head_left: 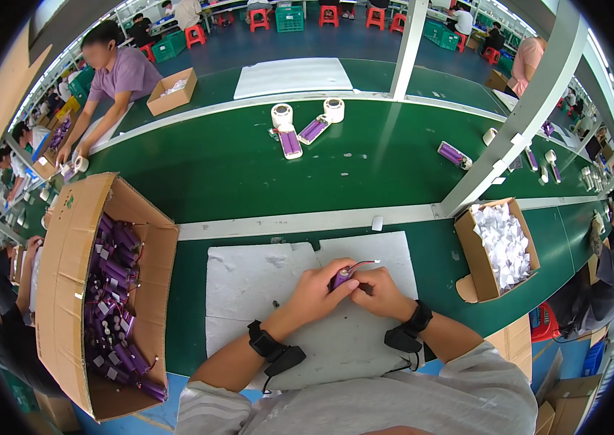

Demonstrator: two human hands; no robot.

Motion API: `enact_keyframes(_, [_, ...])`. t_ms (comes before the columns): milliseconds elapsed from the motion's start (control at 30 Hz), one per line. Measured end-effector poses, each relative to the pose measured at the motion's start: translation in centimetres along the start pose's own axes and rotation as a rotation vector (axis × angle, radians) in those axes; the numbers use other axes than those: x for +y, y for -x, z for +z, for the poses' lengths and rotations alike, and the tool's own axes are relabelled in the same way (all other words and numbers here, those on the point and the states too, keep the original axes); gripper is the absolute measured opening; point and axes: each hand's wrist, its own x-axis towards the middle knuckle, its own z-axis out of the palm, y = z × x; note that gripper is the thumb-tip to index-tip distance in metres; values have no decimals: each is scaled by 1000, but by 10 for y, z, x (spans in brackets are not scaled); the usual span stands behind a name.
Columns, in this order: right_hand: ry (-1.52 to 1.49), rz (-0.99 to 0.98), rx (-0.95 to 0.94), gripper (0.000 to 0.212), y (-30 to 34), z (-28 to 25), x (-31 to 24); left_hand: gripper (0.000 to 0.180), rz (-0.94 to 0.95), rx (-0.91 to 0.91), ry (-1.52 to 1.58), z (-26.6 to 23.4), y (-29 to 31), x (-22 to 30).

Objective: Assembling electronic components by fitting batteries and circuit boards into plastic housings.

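Observation:
Above a white foam sheet (245, 286), my left hand (312, 296) is closed around a purple battery pack (341, 277). A thin red and black lead (360, 263) with a small white plug runs from the pack's upper end toward the right. Close against the pack, my right hand (386, 296) has its fingers curled in and its thumb and forefinger pinched together. Whatever lies in that pinch is hidden. Both wrists wear black bands with dark modules.
A big cardboard box (64, 290) of purple battery packs (114, 283) stands at left. On the right, a smaller box (475, 254) holds white paper pieces (501, 243). Beyond the pale rail (307, 220), packs and white rolls (282, 114) lie on the green surface. A co-worker (114, 72) works far left.

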Motion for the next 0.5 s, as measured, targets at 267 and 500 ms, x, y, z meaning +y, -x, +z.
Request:
enact_keyframes(267, [13, 1, 0, 11, 0, 1, 1, 32, 7, 20, -5, 0, 1, -1])
enact_keyframes(500, [17, 1, 5, 13, -1, 2, -2, 32, 6, 24, -7, -1, 1, -1])
